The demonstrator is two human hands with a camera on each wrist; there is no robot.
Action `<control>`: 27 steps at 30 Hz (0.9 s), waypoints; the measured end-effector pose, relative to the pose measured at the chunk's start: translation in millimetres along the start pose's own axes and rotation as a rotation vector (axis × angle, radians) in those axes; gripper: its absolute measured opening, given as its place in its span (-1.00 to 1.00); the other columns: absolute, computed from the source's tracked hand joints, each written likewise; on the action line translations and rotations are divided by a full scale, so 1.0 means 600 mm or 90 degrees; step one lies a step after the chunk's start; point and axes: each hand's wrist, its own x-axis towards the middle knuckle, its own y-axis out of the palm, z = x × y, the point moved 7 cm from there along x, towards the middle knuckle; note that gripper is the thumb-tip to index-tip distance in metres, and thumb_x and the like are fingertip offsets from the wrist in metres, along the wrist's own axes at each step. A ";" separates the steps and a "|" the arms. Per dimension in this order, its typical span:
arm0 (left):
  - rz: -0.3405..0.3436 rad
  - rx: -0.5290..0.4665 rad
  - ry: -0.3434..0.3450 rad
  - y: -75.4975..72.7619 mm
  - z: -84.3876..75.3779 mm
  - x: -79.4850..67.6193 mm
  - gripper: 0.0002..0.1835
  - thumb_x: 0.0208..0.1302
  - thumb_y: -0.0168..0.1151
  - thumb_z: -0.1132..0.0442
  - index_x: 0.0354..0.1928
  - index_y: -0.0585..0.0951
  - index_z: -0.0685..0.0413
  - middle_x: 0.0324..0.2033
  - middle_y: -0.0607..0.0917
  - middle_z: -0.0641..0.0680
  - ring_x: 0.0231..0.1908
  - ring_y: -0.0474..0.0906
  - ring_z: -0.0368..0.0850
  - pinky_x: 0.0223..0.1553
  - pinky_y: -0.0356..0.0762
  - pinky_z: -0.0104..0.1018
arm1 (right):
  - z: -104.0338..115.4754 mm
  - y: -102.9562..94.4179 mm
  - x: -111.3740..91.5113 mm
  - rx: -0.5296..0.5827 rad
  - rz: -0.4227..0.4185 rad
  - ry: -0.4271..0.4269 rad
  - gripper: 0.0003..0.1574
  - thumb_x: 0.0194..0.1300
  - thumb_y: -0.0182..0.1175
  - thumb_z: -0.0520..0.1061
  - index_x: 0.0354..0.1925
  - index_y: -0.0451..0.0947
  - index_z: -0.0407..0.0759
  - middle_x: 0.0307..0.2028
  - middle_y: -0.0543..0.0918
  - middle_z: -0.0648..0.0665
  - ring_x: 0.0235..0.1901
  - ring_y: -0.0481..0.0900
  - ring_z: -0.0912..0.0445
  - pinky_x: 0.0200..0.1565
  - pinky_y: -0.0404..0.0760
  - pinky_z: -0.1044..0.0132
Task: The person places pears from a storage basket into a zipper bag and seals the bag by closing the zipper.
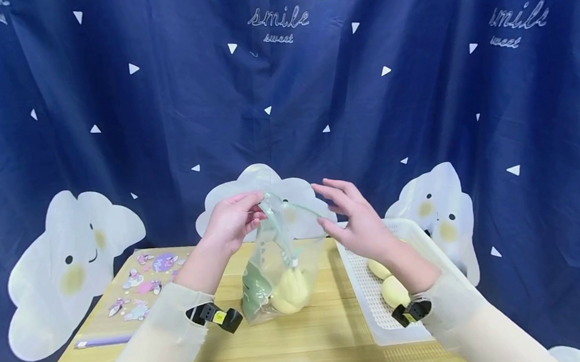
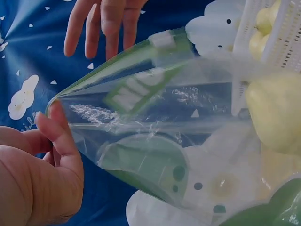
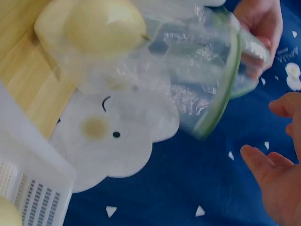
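Observation:
A clear zip bag [image 1: 255, 287] with green printing hangs over the table, its mouth spread at the top. Inside, at the bottom, lies a pale yellow pear [image 1: 290, 291]; the right wrist view shows this pear [image 3: 106, 28] with its dark stem, overlapping another pale yellow shape. My left hand [image 1: 235, 219] pinches the left corner of the bag's mouth between thumb and fingers. Beside the right end of the opening, my right hand [image 1: 354, 221] holds nothing, fingers extended and apart. In the left wrist view, the right hand's fingers [image 2: 110, 23] hover past the green zip edge.
A white perforated basket [image 1: 403, 336] stands at the right with several pears [image 1: 395, 292] in it, partly behind my right forearm. At the left, a flat clear bag [image 1: 144, 286] with purple cartoon prints and a purple slider strip lies on the wooden table [image 1: 279, 354]. A blue curtain [image 1: 200, 97] hangs behind.

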 end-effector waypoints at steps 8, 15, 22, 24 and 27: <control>0.004 0.007 0.003 -0.001 0.003 -0.002 -0.81 0.62 0.25 0.25 0.01 0.71 0.26 -0.55 0.72 -0.08 -0.53 0.63 -0.34 -0.45 0.60 -0.65 | -0.062 -0.062 -0.041 -0.047 -0.014 0.089 -0.26 0.43 0.39 -0.35 0.52 0.51 -0.19 0.52 0.39 -0.38 0.36 0.62 -0.29 0.30 0.72 -0.18; 0.016 0.002 0.004 -0.001 0.004 -0.002 -0.85 0.62 0.23 0.26 -0.04 0.69 0.23 -0.56 0.72 -0.09 -0.54 0.63 -0.35 -0.47 0.59 -0.65 | -0.130 -0.098 -0.081 -0.123 -0.003 0.144 -0.28 0.45 0.37 -0.30 0.52 0.49 -0.24 0.51 0.38 -0.44 0.32 0.62 -0.33 0.25 0.71 -0.29; 0.023 0.008 0.004 -0.006 0.007 -0.002 -0.78 0.63 0.25 0.25 0.05 0.68 0.31 -0.54 0.72 -0.10 -0.52 0.63 -0.35 -0.45 0.60 -0.64 | -0.201 -0.110 -0.103 -0.174 0.047 0.244 -0.25 0.47 0.33 -0.23 0.55 0.44 -0.27 0.49 0.36 -0.54 0.29 0.57 -0.38 0.28 0.68 -0.36; 0.023 0.010 0.005 -0.006 0.007 -0.003 -0.77 0.63 0.25 0.24 0.06 0.68 0.31 -0.54 0.73 -0.10 -0.52 0.64 -0.36 -0.45 0.61 -0.65 | -0.218 -0.108 -0.108 -0.192 0.066 0.268 -0.25 0.48 0.32 -0.19 0.55 0.43 -0.26 0.48 0.36 -0.55 0.28 0.56 -0.38 0.28 0.67 -0.35; 0.025 0.012 0.006 -0.005 0.006 -0.004 -0.76 0.63 0.24 0.24 0.08 0.68 0.32 -0.54 0.73 -0.10 -0.52 0.64 -0.36 -0.44 0.61 -0.65 | -0.245 -0.100 -0.115 -0.205 0.097 0.299 -0.24 0.50 0.31 -0.14 0.57 0.41 -0.25 0.49 0.33 -0.56 0.34 0.52 -0.42 0.32 0.60 -0.40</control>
